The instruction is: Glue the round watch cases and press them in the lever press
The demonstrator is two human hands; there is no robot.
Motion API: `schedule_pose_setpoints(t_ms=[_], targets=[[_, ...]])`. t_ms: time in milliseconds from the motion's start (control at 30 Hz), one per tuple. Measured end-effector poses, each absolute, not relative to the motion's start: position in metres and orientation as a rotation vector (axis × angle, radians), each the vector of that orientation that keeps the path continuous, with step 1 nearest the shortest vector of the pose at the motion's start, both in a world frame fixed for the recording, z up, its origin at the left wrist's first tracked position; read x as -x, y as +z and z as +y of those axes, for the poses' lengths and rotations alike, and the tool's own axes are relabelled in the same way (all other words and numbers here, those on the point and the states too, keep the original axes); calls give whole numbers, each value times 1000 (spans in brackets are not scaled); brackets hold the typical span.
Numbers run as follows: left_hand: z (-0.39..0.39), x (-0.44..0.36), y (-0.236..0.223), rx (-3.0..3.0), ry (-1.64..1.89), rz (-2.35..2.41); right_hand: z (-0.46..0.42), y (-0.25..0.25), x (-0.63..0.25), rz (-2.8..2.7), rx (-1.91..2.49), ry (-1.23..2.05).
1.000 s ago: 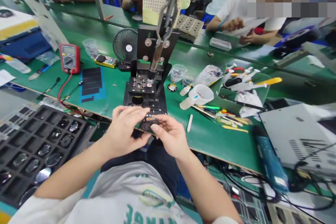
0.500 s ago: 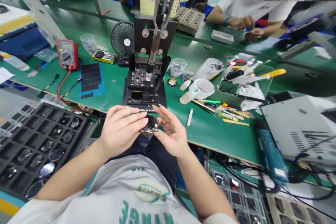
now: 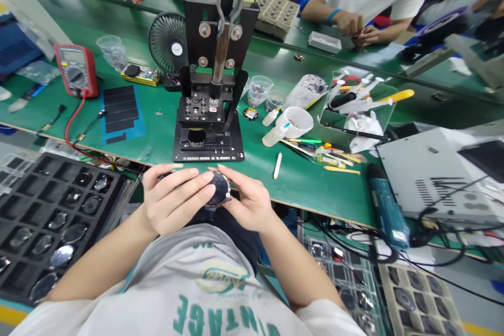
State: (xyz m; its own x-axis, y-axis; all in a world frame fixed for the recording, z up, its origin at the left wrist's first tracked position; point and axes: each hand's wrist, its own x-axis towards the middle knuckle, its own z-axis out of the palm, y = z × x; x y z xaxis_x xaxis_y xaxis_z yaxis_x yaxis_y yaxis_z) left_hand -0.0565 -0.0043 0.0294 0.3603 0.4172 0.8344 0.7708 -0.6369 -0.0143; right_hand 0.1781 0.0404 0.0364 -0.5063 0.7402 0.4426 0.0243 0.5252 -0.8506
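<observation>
Close to my body, at the bench's near edge, both hands hold a round smartwatch (image 3: 220, 191) without a strap. Its dark disc face is turned up, with a thin metal rim and a small pale spot at the lower right. My left hand (image 3: 171, 202) lies over its left part with the fingers across the face. My right hand (image 3: 252, 197) grips the rim from the right, thumb below and fingers above. What lies under the left palm is hidden. Just beyond my hands stands a black lever press (image 3: 236, 149) with a round recess in its base.
To the left are a red multimeter (image 3: 76, 71), a blue sheet with black strips (image 3: 122, 115) and a black foam tray (image 3: 23, 194) of watch parts. Cups (image 3: 297, 121), pens and tweezers, a tool bin (image 3: 388, 121) and a grey box (image 3: 433, 178) lie right. Co-workers sit opposite.
The watch is now tilted with more of its dark face towards me, and my left fingers have shifted on it. The whole view has moved slightly.
</observation>
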Motion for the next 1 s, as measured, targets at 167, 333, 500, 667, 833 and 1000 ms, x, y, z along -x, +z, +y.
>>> schedule_pose_setpoints(t_ms=[167, 333, 500, 667, 833, 1000], targets=[[-5, 59, 19, 2193, -1201, -1016, 38, 39, -178, -1914, 616, 1033], [-3, 57, 19, 2215, -1231, -998, 37, 37, -177, -1904, 552, 946], [0, 55, 17, 2229, -1307, -989, 38, 34, -179, -1956, 593, 871], [2, 46, 15, 2152, -1385, -1084, 34, 34, -178, -1937, 609, 817], [6, 26, 16, 2336, -1509, -1410, 28, 34, -190, -2076, 779, 520], [21, 12, 8, 2591, -1700, -1709, 66, 27, -235, -1759, 1352, 94]])
